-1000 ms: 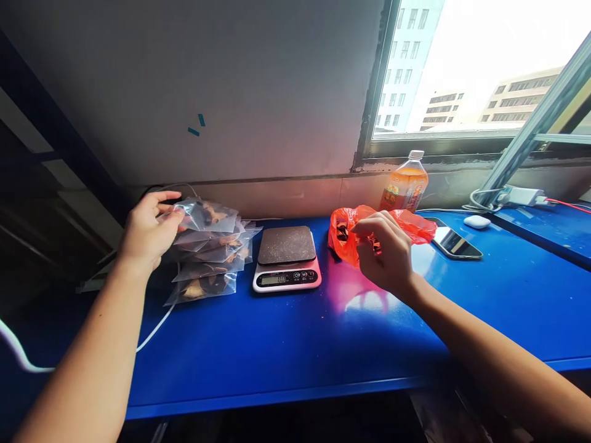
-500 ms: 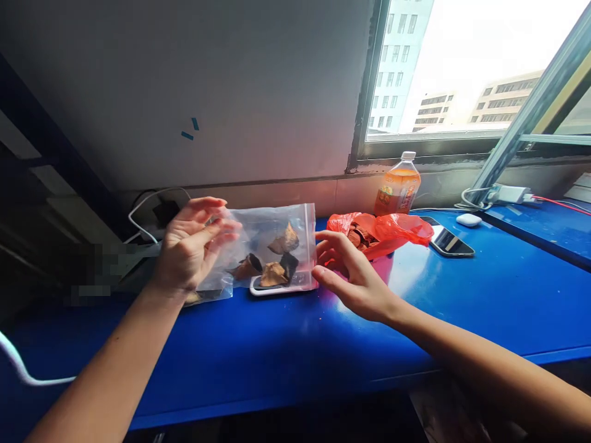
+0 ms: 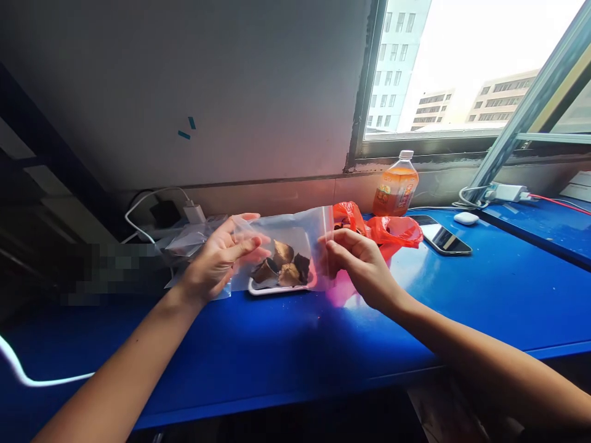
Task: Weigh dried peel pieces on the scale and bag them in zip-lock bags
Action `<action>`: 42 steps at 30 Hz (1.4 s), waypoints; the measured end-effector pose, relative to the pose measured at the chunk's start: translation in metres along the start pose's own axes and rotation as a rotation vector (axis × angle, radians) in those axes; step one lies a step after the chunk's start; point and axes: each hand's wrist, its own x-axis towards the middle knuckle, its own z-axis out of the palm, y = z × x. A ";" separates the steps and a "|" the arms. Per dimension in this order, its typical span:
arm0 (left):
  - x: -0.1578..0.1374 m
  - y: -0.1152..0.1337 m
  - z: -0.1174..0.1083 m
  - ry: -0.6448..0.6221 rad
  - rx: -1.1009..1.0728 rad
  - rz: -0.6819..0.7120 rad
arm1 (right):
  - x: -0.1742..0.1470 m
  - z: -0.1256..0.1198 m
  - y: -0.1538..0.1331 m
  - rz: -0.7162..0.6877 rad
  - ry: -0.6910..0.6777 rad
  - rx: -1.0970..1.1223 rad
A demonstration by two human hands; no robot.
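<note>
A clear zip bag is stretched between my two hands, its zip strip at the right end. Inside, several brown, curled dried pieces gather near its lower edge. My left hand grips the bag's left end, thumb in front and fingers seen partly through the plastic. My right hand pinches the zip end between thumb and fingers. Behind and below the bag, a white-rimmed flat object rests on the blue table; the bag hides most of it.
A red plastic bag lies right of my right hand, a drink bottle behind it. Farther right are a phone and a white earbud case. Other clear bags and a charger sit on the left.
The zip bag has shifted right with the pieces in it, and the upper piece has dropped lower. My left hand moved right; my right hand, apart from the bag's edge before, now pinches it.
</note>
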 end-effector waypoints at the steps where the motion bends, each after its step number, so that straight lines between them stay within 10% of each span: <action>1: 0.001 0.000 -0.001 0.023 -0.008 0.010 | 0.001 -0.002 -0.001 0.011 -0.002 0.005; 26: 0.002 -0.002 -0.002 -0.050 0.176 0.039 | 0.002 -0.005 0.003 -0.055 -0.028 -0.127; 33: -0.007 -0.015 0.010 0.325 0.925 0.716 | -0.004 0.001 0.006 -0.184 -0.038 -0.121; 37: -0.037 -0.012 0.039 0.083 0.964 1.024 | -0.012 0.007 0.004 -0.248 -0.100 -0.138; 42: -0.058 -0.019 0.061 -0.156 0.823 0.868 | -0.026 0.015 0.001 -0.315 -0.200 -0.103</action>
